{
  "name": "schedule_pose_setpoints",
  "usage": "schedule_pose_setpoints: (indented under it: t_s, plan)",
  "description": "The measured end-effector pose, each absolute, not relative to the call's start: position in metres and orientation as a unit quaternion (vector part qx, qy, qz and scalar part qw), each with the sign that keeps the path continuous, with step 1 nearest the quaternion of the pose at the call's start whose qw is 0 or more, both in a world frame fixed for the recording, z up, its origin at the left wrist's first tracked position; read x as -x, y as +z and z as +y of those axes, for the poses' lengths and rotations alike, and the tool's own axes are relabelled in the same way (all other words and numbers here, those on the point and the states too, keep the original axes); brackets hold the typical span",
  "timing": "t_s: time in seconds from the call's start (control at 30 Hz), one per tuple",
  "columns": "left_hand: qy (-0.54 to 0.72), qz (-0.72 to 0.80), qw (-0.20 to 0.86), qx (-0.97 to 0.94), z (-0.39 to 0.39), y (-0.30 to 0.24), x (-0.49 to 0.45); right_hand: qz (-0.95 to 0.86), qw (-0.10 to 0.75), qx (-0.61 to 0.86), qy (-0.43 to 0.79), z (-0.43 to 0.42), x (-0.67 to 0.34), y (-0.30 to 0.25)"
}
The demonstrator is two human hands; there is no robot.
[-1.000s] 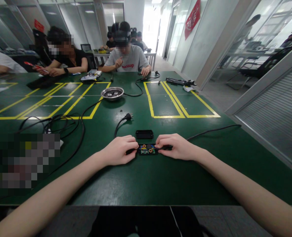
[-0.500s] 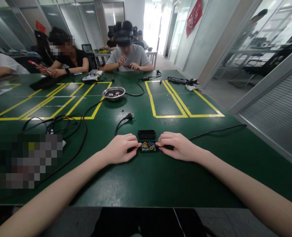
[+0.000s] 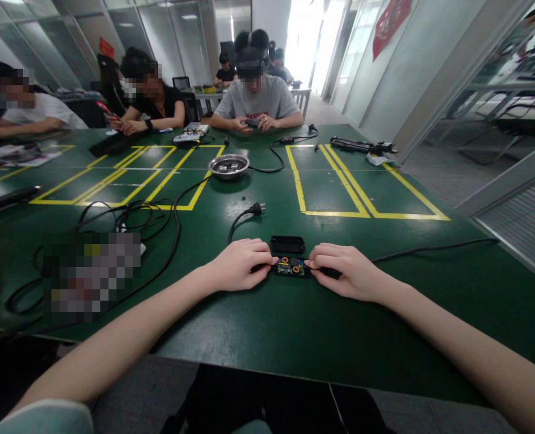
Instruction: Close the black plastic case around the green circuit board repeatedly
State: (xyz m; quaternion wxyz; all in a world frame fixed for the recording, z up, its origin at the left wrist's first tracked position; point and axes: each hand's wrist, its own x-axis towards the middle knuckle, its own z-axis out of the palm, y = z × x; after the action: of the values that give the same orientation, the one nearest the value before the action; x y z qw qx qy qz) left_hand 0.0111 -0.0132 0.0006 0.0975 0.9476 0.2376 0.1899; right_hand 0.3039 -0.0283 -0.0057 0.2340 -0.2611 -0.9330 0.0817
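A small black open case with a circuit board inside lies on the green table, showing orange rings and green parts. My left hand curls round its left end with fingers closed. My right hand pinches its right end, where a black cable leaves toward the right. The case's black lid lies flat just behind the board, apart from both hands. A black power plug on its cord rests a little farther back.
A metal bowl with small parts stands mid-table between yellow tape rectangles. Tangled black cables lie at the left. Three people sit along the far side working with their own hands. A black tool lies at the far right.
Both hands stay on the ends of the open case. The camera has swung left and tilted, so everything sits further right in view. The person opposite now holds something in both hands.
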Motion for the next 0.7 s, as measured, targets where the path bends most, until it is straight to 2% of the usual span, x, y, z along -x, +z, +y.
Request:
schedule_pose_setpoints:
  t_s: [0.2, 0.5, 0.7]
  plan:
    - [0.277, 0.236, 0.14, -0.921, -0.009, -0.004, -0.013, -0.903, 0.317, 0.29, 0.029, -0.026, -0.299, -0.01]
    - [0.256, 0.229, 0.154, -0.926, -0.01, -0.003, -0.012, -0.912, 0.323, 0.241, 0.076, -0.022, -0.303, -0.014]
    - [0.26, 0.249, 0.186, -0.914, -0.012, -0.003, -0.012, -0.918, 0.296, 0.245, 0.095, -0.024, -0.3, -0.012]
